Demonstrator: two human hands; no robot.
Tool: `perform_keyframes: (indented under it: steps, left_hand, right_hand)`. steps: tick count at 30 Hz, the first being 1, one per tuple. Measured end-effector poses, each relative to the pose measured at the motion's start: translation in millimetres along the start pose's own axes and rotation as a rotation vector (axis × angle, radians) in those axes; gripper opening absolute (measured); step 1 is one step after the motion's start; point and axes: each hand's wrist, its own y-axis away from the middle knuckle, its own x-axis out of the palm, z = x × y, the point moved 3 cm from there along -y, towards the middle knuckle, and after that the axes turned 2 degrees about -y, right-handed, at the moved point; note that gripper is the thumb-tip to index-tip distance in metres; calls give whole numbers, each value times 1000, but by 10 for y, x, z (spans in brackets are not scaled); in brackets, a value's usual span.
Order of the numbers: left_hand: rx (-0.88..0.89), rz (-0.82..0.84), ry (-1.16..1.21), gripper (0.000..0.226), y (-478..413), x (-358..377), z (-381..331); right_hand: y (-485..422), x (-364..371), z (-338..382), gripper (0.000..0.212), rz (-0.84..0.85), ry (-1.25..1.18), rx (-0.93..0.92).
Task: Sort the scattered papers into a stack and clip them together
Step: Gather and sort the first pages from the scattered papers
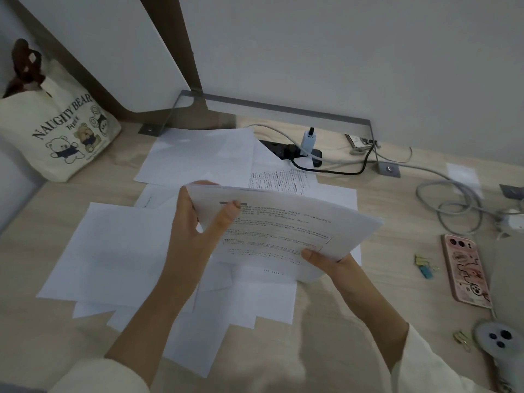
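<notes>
The person stands over the tabletop holding a bundle of sheets up in both hands, tilted toward them with the printed side up. The left hand grips the bundle's left edge, its thumb pressed on the top page and its fingers curled round behind. The right hand pinches the near edge, thumb on top and the other fingers hidden beneath the paper.

Under the raised bundle, loose papers lie spread and overlapping across the middle of the tabletop. Most show blank white, and one printed page sits toward the back. To the right, well apart from the sheets, a small cluster of binder clips lies just beside a phone in a pink case. Another gold clip sits nearer the front edge, by a white controller.

At the back there is a black power strip with a charger plugged in. Grey cable is looped on the right, and a cream tote bag printed with bears stands at the far left.
</notes>
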Motion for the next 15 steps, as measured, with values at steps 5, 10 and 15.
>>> perform_keyframes:
  steps: [5, 10, 15]
  left_hand:
    - [-138, 42, 1, 34, 173, -15, 323]
    - [-220, 76, 7, 42, 241, 141, 447]
    - [-363, 136, -26, 41, 246, 390, 664]
  right_hand:
    - [66, -54, 74, 22, -46, 8, -3]
    - [138, -243, 38, 31, -41, -36, -3]
    - [132, -324, -227, 26, -234, -36, 59]
